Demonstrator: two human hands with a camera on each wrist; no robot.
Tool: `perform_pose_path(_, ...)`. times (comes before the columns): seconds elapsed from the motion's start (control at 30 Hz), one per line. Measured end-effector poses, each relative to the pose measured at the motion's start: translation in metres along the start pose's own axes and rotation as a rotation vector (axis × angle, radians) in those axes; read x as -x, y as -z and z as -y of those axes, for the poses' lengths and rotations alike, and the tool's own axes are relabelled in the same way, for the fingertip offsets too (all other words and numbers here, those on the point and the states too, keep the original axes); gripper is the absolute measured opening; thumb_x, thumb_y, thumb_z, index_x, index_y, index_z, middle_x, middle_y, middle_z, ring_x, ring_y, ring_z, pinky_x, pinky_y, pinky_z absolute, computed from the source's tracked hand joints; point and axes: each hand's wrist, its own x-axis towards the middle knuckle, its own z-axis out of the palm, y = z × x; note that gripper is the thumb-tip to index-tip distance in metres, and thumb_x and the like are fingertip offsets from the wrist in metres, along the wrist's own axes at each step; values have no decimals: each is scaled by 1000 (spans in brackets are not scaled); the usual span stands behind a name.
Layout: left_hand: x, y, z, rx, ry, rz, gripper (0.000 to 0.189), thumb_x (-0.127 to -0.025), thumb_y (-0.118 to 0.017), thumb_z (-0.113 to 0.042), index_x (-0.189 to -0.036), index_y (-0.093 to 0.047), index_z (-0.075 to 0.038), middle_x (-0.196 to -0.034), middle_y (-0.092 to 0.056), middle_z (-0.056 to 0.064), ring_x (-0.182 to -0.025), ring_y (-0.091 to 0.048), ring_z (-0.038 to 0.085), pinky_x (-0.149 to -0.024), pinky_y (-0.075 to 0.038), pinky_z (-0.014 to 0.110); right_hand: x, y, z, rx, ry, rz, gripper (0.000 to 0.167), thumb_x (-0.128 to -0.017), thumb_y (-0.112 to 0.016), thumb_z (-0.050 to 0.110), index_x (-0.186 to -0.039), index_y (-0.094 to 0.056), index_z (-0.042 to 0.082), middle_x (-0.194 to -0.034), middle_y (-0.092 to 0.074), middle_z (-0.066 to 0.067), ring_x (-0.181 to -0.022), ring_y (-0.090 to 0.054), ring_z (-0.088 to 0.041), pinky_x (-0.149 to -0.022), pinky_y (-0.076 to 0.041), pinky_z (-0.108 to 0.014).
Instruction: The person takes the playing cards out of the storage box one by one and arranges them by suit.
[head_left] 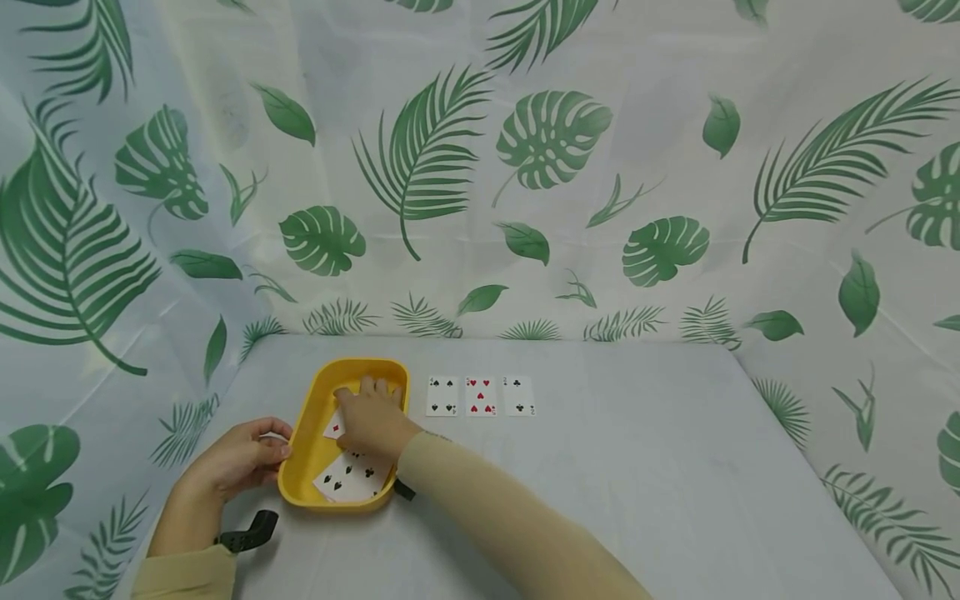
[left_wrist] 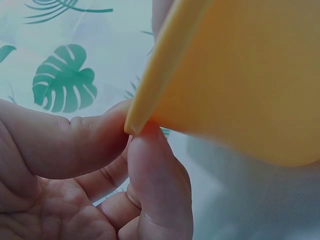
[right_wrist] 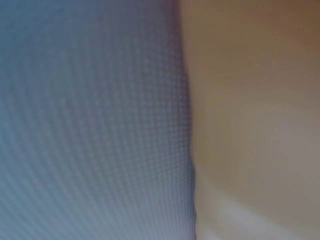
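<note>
A yellow plastic tray with raised walls stands on the table's left part, holding several loose playing cards. My left hand pinches its left rim between thumb and finger; the left wrist view shows this grip on the yellow rim closely. Inside the tray, my right hand reaches over the cards with fingers spread. A card with a red diamond shows beside it, and its fingertips are partly hidden. The right wrist view shows only blurred yellow wall and cloth.
Right of the tray, three face-up cards lie in a row: a four of spades, a five of hearts and a two of clubs. Pale cloth covers the table. Leaf-printed curtains hang behind and at both sides.
</note>
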Motion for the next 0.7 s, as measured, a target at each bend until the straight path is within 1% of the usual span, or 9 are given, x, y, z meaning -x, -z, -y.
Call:
perform_pose_path(0.2,2,-1,-1,10,3,-6,28,-100,-65,-3,-125,-54,4,-86,-67,4,-72,-64,19,-66,-61,29,0,0,0,-9,15,-29,82,-90,-85,46,-161,-45,36,-151,-49,-6,-137,-45,-27,-125,-34,-58)
perform_pose_path(0.37,3,-2,-2,11,6,-10,29,-100,-65,-2,-126,-54,5,-87,-67,4,-73,-64,20,-66,-61,29,3,2,2,-17,38,-61,86,-85,-89,41,-160,-45,38,-146,-49,-4,-131,-45,-24,-115,-39,-50)
perform_pose_path(0.53,3,-1,-1,10,0,-6,28,-101,-64,-3,-125,-53,5,-87,-67,4,-72,-64,20,-65,-60,30,4,4,2,-33,60,-88,86,-84,-90,40,-158,-47,36,-141,-49,-2,-124,-42,-20,-105,-39,-43)
perform_pose_path(0.6,3,-1,-1,8,-4,-5,28,-101,-64,-3,-125,-53,5,-87,-67,5,-72,-64,20,-65,-60,30,4,5,2,-39,68,-95,86,-83,-90,40,-158,-48,36,-141,-49,-1,-123,-42,-19,-103,-38,-41)
perform_pose_path(0.7,3,-1,-2,7,-4,-10,28,-101,-64,-3,-125,-53,5,-88,-67,5,-72,-64,20,-65,-60,30,5,6,1,-53,83,-98,86,-83,-89,39,-158,-48,36,-142,-49,-1,-123,-41,-19,-104,-38,-40)
